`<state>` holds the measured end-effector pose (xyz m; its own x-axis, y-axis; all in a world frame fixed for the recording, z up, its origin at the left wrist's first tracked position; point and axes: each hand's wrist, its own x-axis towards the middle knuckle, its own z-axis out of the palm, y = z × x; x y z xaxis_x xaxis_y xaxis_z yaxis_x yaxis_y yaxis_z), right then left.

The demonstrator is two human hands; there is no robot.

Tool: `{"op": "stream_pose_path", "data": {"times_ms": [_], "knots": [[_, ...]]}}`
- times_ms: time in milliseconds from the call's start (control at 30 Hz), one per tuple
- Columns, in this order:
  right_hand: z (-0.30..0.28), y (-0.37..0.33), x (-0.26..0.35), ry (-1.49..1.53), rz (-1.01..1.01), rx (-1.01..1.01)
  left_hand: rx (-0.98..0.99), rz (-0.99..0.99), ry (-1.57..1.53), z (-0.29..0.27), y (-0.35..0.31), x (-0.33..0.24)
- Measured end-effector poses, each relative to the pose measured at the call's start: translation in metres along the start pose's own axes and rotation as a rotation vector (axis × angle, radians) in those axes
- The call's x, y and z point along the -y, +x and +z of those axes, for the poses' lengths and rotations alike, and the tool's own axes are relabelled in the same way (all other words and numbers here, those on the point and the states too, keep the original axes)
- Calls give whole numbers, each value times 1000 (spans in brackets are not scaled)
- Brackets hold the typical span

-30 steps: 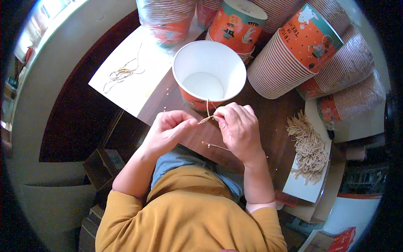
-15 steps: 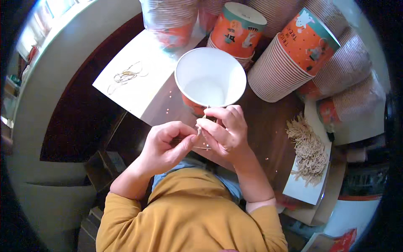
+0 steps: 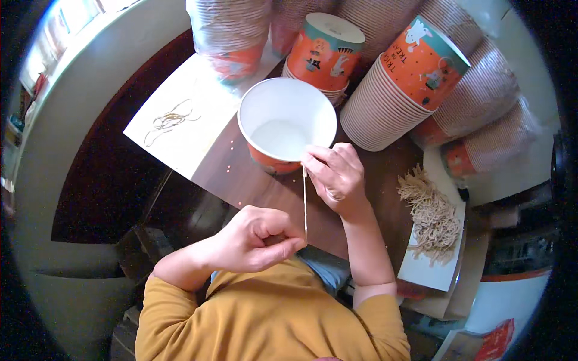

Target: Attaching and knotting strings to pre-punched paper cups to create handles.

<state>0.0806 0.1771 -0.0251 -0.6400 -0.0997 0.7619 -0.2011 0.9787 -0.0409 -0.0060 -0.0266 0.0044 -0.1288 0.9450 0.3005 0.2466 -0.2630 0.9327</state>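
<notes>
An orange paper bucket (image 3: 271,159) with a white inside stands upright on the brown table, its mouth facing me. At its near rim my right hand (image 3: 337,175) is closed, thumb and fingers pinching the bucket's edge where a thin cream string (image 3: 305,201) comes out. The string runs taut and straight down from there to my left hand (image 3: 262,239), which is closed in a pinch on its lower end, in front of my body. Whether the string is knotted at the rim is hidden by my right fingers.
A bunch of cream strings (image 3: 430,219) lies on a white sheet at the right. Several loose strings (image 3: 170,123) rest on white paper (image 3: 147,135) at the left. Tall nested bucket stacks (image 3: 382,114) stand behind, some wrapped in clear plastic. Tiny round paper bits dot the table.
My left hand has pulled down toward my body, drawing the string out straight. My right hand has shifted slightly right and stays at the bucket's rim. The whole view has shifted a little.
</notes>
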Motion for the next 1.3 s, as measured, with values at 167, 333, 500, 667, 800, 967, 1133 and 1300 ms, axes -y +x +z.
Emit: {"op": "stream_pose_path", "data": {"times_ms": [167,333,500,667,800,967,1133,1300], "knots": [[-12,3,0,-7,81,45,-38,13,-134,12,9,2],[-39,-4,35,282,0,59,40,-13,-98,17,10,1],[-64,-31,22,1023,683,-250,178,-93,-90,1,1,-3],[-92,-41,-24,1216,873,-440,20,-245,-68,-21,-4,-2],[-112,-34,-41,1072,1049,-291,-22,-271,-76,-29,12,-9],[-142,2,-22,7,595,143,47,-142,74,-29,63,-32],[-128,56,12,1214,740,220,223,-107,145,-21,112,-51],[-116,58,-2,1133,993,442,326,-254,-111,-31,123,-30]]}}
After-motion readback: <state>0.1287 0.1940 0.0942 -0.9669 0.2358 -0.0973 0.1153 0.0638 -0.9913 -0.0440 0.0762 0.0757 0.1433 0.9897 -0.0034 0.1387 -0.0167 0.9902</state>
